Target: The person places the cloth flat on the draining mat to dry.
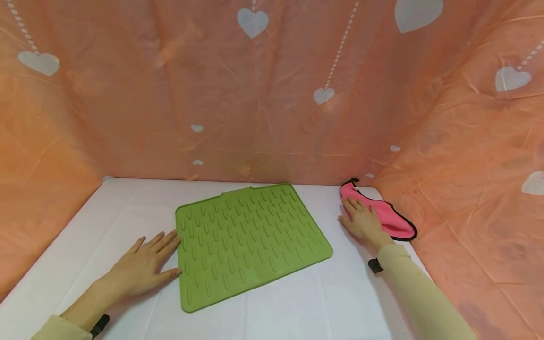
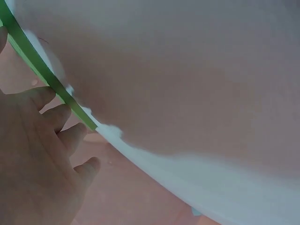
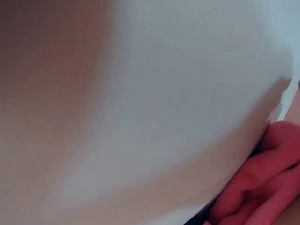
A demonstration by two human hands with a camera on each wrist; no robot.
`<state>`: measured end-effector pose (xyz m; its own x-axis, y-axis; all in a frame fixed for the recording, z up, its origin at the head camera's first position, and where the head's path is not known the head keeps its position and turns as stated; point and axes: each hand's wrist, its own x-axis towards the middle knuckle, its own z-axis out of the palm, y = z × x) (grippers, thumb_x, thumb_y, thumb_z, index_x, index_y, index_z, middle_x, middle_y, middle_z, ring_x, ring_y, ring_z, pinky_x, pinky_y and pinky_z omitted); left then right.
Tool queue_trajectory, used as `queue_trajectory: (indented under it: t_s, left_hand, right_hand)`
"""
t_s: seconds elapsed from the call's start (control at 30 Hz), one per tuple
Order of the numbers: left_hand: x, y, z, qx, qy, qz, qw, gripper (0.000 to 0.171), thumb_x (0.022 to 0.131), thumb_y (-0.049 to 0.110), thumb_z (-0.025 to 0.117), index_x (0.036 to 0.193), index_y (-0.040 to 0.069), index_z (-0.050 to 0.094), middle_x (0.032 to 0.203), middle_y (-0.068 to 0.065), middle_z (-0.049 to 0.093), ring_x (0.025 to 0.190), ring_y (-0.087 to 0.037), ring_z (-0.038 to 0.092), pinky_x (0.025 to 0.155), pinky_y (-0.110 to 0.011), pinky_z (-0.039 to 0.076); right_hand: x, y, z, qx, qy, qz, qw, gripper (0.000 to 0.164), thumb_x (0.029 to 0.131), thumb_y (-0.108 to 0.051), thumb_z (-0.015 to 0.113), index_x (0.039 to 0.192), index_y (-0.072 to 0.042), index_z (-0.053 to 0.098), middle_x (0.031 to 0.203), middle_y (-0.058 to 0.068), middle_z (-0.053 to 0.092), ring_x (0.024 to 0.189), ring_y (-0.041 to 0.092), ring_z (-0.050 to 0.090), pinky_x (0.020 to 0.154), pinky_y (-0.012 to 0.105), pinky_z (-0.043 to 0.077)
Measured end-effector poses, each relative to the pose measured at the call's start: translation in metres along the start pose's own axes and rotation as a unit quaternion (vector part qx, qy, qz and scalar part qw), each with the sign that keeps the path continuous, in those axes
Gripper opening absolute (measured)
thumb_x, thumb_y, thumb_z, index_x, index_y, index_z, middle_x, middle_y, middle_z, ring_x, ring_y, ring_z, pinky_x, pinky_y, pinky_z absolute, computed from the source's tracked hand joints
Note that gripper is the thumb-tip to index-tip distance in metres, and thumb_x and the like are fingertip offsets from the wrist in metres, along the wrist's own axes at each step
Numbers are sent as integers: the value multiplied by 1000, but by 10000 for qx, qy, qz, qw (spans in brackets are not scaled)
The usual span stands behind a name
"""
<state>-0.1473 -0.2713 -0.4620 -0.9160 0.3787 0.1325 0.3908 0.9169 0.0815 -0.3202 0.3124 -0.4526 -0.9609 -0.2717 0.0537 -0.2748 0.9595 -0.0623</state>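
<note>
"What's biggest?"

"An orange curtain (image 1: pixel 289 123), behind the white surface (image 1: pixel 289 314)."

"Then the green mat (image 1: pixel 255 243)?"

"Mid-frame, flat, its long axis climbing gently towards the upper right. A pink cloth (image 1: pixel 397 223) lies apart from it, at the right of the frame."

"Which hand is nearer the mat?"

"The left hand (image 1: pixel 138 269): that grip is spread, fingertips touching the mat's left edge, so the mat lies rightward of it. Any shift probably turns on that contact."

"And the right hand (image 1: pixel 361 222)?"

"Fingers outstretched over the cloth's left part, well off the mat. Nothing seems to block either."
</note>
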Motion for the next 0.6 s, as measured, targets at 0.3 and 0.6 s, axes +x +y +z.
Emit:
queue_trajectory:
  t_s: [0.3,0.6]
  left_hand:
    - [1,-1,0,-19,-19,-48,10000,82,93,61,67,151,4,53,159,-17,46,143,-46,44,111,-72,31]
    - [1,-2,3,-110,1,-58,9999,82,94,63,65,151,5,53,159,-17,46,143,-46,44,112,-73,30]
  right_hand:
    - [6,12,0,225,-101,-95,9997,65,104,-36,60,157,-4,43,162,25,36,145,54,34,113,76,26]
    - [10,24,2,721,333,-491,9956,50,100,-23,70,145,-4,59,151,28,47,136,56,43,109,74,34]
